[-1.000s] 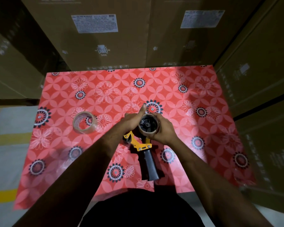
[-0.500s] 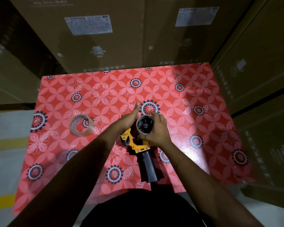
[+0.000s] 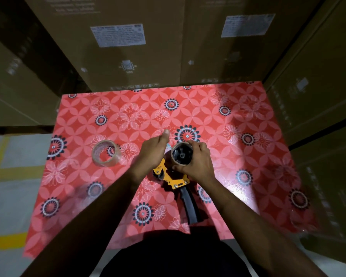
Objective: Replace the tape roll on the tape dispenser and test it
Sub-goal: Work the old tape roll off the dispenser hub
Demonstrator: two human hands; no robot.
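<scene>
A yellow tape dispenser (image 3: 173, 179) with a black handle (image 3: 189, 204) lies on the red flowered table (image 3: 238, 120), handle toward me. An almost bare brown cardboard roll core (image 3: 175, 159) sits around its black hub (image 3: 181, 154). My right hand (image 3: 196, 162) grips this core from the right, fingers over its top and thumb under it. My left hand (image 3: 153, 152) rests against the dispenser's left side, thumb stretched out; its fingers are hidden. A full clear tape roll (image 3: 106, 153) lies flat on the table to the left, apart from both hands.
Tall cardboard boxes (image 3: 128, 47) stand right behind the table and along its right side (image 3: 312, 96). Grey floor with yellow lines (image 3: 6, 172) shows at the left. My dark clothing (image 3: 174, 256) meets the table's near edge.
The camera has tilted slightly. My left hand has pulled a little off the core, thumb now pointing up and away. My right hand keeps its grip on the core.
</scene>
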